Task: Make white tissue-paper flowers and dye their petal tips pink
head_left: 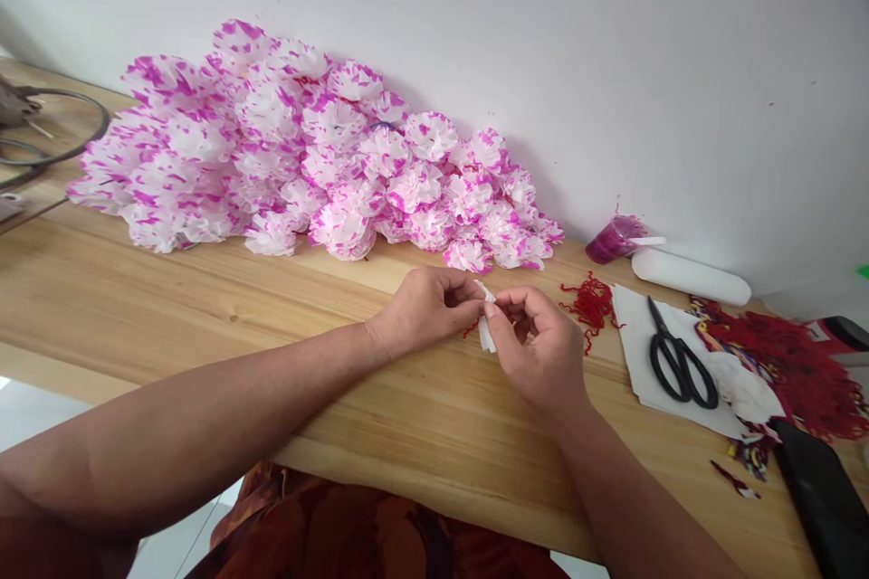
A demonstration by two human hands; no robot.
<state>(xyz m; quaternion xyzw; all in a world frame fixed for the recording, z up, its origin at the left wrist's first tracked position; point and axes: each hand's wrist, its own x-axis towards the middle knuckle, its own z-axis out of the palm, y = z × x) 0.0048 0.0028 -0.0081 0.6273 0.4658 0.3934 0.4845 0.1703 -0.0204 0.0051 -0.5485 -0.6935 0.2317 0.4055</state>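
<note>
White paper, narrow and bunched into a strip (487,340), sits between the two hands, near the front of the wooden counter (204,308). The left hand (434,312) has its grip clamped on the strip, thumb against fingers; the right hand's (543,344) grip is likewise together on it, thumb and forefinger pinching from the other side. Red yarn shows beside the left fingers, but whether it loops around the paper I cannot tell. Behind them, a heap of white-and-magenta paper flowers (339,167) leans along the wall. To the right stand a magenta-stained cup (607,240) and a white cylinder (691,278) lying on its side. Nearer, crinkled red yarn pieces (592,303) lie beside white sheets (630,335) bearing black-handled scissors (679,366).
</note>
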